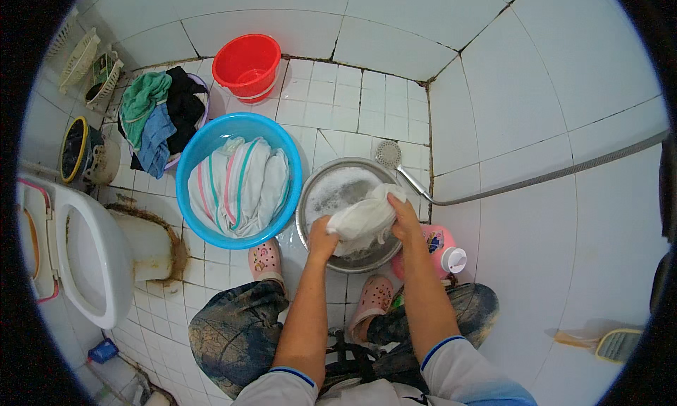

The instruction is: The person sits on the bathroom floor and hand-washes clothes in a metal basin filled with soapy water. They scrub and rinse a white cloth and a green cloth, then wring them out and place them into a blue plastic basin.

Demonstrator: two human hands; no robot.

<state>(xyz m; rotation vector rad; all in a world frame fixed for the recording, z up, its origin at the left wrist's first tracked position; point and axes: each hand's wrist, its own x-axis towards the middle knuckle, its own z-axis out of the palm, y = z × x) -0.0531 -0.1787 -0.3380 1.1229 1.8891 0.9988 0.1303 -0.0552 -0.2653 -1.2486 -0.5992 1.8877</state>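
Note:
A wet white cloth [365,215] is stretched between my two hands, over a round metal basin [344,268] of sudsy water. My left hand [321,240] grips its left end, and my right hand [404,215] grips the upper right end. Part of the cloth hangs down towards the suds. To the left stands a blue plastic basin [186,211] with a white striped cloth [238,186] bunched inside. A shower head [389,154] lies on the floor just beyond the metal basin, its hose running right. A pink plastic bottle [438,242] with a white cap is beside the basin, near my right forearm.
A red bucket [246,67] stands by the back wall. A purple basin [205,102] heaped with clothes [153,115] sits behind the blue one. The toilet [92,258] is at the left, with a bin [75,149] behind it. A brush [616,344] is at the right wall.

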